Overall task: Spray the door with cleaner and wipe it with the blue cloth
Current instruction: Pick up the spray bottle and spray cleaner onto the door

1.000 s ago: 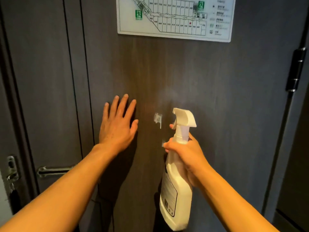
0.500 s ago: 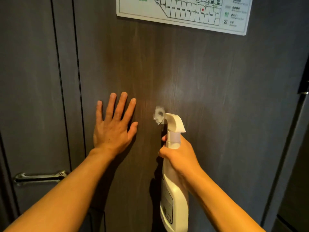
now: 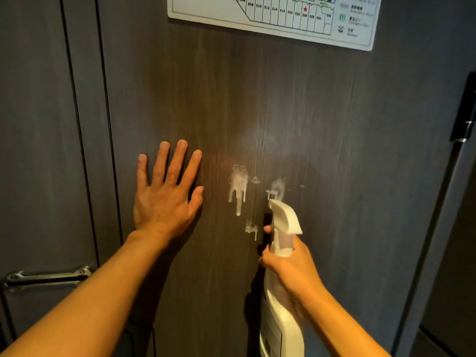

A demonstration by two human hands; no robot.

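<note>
A dark wood-grain door (image 3: 322,124) fills the view. My left hand (image 3: 166,194) lies flat against it, fingers spread, holding nothing. My right hand (image 3: 288,266) grips the neck of a white spray bottle (image 3: 280,300), whose nozzle points at the door just right of centre. White foam (image 3: 238,188) clings to the door between my hands and runs down in drips, with smaller splashes around the nozzle. The blue cloth is not in view.
A white floor-plan sign (image 3: 283,19) is fixed to the door at the top. A metal lever handle (image 3: 49,276) sits at the lower left on the adjoining panel. A black hinge (image 3: 463,109) marks the door's right edge.
New patches of foam have appeared on the door and started to drip. The bottle has shifted slightly right of the earlier spray spot. My left hand stays pressed on the door.
</note>
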